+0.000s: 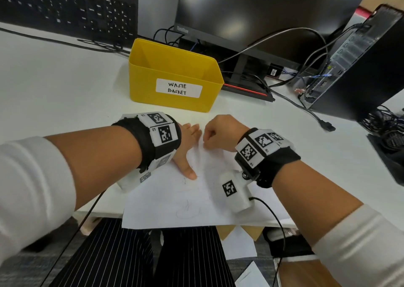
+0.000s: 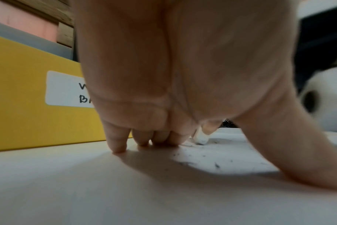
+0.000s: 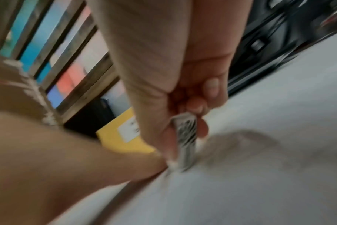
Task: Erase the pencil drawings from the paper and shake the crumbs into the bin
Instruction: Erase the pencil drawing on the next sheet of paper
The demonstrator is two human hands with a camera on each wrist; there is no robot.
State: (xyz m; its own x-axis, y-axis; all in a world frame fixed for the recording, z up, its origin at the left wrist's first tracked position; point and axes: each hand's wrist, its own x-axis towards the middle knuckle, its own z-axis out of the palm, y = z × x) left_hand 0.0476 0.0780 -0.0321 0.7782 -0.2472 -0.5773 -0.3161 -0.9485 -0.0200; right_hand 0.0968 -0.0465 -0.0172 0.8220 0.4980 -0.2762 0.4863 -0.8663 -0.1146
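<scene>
So the left hand [image 1: 188, 146] is spread flat on the paper [image 1: 196, 203], fingers straight, thumb out, pinning the sheet so it won't slide while it gets rubbed. Just beside it, the right hand [image 1: 220, 132] is curled tight around a white eraser [image 2: 201, 137], tip down on the sheet. Crumbs [image 2: 215, 165] lie by that tip, and the yellow bin [image 1: 175, 76] sits just beyond the paper's far edge — handy for the shake-off later.

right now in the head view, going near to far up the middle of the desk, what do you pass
paper → left hand pressing it flat and right hand gripping the eraser → yellow waste basket → monitor
</scene>
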